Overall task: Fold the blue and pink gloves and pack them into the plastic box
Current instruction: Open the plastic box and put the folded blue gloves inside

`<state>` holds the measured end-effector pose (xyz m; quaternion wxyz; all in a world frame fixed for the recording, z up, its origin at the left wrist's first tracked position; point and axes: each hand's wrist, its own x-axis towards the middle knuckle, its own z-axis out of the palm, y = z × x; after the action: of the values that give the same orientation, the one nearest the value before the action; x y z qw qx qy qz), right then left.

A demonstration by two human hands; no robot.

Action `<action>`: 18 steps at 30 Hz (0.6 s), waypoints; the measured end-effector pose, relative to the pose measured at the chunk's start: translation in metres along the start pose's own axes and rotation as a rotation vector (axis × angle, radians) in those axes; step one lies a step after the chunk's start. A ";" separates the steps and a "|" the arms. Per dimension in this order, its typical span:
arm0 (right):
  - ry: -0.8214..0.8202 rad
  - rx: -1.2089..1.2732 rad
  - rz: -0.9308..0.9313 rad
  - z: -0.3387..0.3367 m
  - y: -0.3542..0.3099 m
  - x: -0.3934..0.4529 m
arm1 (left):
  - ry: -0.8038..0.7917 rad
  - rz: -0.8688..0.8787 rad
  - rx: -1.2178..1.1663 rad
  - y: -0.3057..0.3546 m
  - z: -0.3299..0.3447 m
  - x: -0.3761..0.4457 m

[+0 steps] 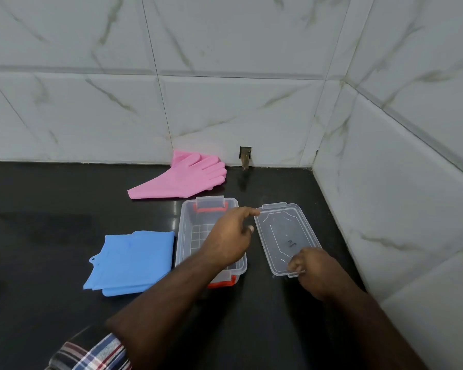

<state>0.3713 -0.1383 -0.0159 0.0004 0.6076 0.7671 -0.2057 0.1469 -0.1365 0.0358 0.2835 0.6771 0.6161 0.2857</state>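
Clear plastic box [183, 236] sits open on a glossy black counter [51, 236], a rounded rectangle with its long axis running from the person toward the back wall. Thin translucent walls, a moulded grid on the floor, red-orange latch pieces showing at both short ends (the far flap is clear plastic).

Lid [286, 237] lies flat just right of the box, same clear plastic, long axis roughly parallel to the box but angled slightly, with a raised inner outline and a small dark mark near the centre.

Left hand [229, 237] reaches across over the box, forefinger extended to the lid's far-left corner; other fingers loosely bent, gripping nothing I can see. Right hand [314, 271] pinches the near end of the lid, fingers curled on the edge tab.

Blue gloves [130, 261]: matte, rubbery, folded into a flat stack touching the box's left wall, a small hanging tab on the left edge.

Pink gloves [179, 177]: same rubbery material, unfolded, lying beyond the box against the wall [225, 102], fingers pointing right, cuff flaring out left.

Walls are white marble-look tiles with grey veining, meeting in a corner right of the box. Plaid sleeve [91, 353] on the left arm.
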 end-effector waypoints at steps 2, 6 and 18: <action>0.040 0.079 -0.012 -0.004 -0.009 0.001 | 0.009 0.017 -0.010 -0.001 -0.001 0.001; 0.134 0.277 -0.072 -0.012 -0.047 0.001 | 0.034 0.033 -0.039 -0.004 -0.009 0.003; 0.218 0.385 -0.329 0.003 -0.187 0.001 | 0.402 -0.062 -0.239 -0.071 -0.087 -0.014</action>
<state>0.1964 -0.1713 0.0404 -0.2314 0.4823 0.7977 -0.2784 0.0345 -0.1422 0.0418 0.2419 0.5491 0.6425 0.4766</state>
